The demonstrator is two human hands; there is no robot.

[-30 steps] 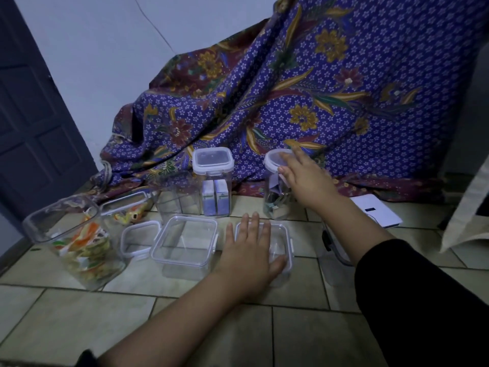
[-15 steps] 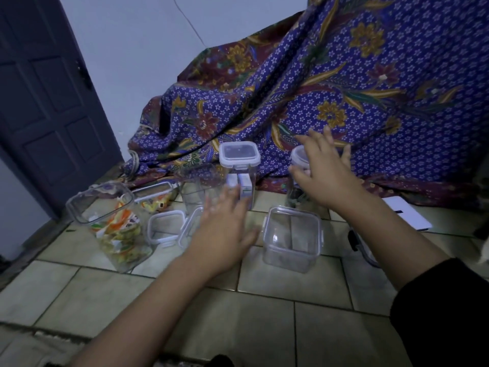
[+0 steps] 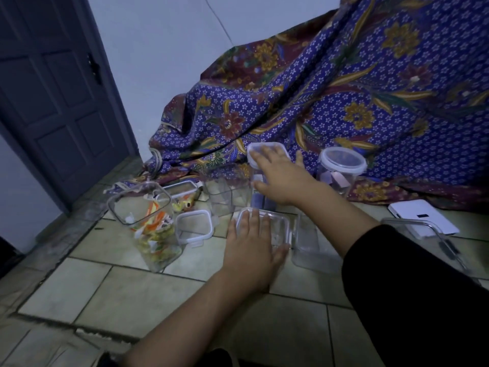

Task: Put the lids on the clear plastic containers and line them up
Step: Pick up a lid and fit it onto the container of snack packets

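My left hand (image 3: 251, 247) lies flat, fingers apart, on the lid of a low square clear container (image 3: 277, 223). My right hand (image 3: 277, 176) wraps a tall square container (image 3: 260, 200), fingers over its white lid (image 3: 254, 151) and thumb on its side. A round container with its lid on (image 3: 342, 165) stands to the right by the cloth. An open clear container (image 3: 312, 245) sits right of my left hand. A tilted open container of colourful scraps (image 3: 150, 223), a small white-rimmed lid (image 3: 194, 227) and another open clear container (image 3: 225, 194) are to the left.
Purple patterned cloth (image 3: 344, 88) drapes behind the containers. A dark door (image 3: 53, 88) stands at the left. A white flat device (image 3: 423, 218) and a clear lid with a dark clip (image 3: 428, 237) lie on the tiled floor (image 3: 132, 292) at the right.
My right hand left the round container and moved left onto the tall square one. My left hand dropped flat onto the low square container. The camera view has shifted left.
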